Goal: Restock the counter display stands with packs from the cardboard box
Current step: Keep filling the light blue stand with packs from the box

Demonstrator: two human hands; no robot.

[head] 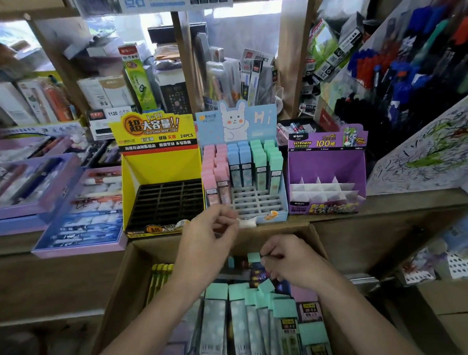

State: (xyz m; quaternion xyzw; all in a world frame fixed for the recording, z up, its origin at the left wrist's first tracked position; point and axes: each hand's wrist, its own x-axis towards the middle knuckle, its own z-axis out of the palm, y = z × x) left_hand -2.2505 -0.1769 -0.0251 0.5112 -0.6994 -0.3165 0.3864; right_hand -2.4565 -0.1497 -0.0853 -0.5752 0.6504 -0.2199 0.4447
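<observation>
The blue stand [272,215] is partly filled; the yellow stand [137,175] and purple stand [328,163] are left empty. A green-capped pack [254,257] is pinched in the cardboard box [125,282] by the right hand [289,263]; the left hand [211,231] is curled, its grasp cannot be told

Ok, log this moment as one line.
right hand: grips green-capped pack in cardboard box | left hand: fingers curled at blue stand front, hold unclear | blue stand: front slots unfilled

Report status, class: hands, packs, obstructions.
Left hand curled before blue stand, grip unclear. Right hand pinches green-capped pack in cardboard box. Front slots empty.
</observation>
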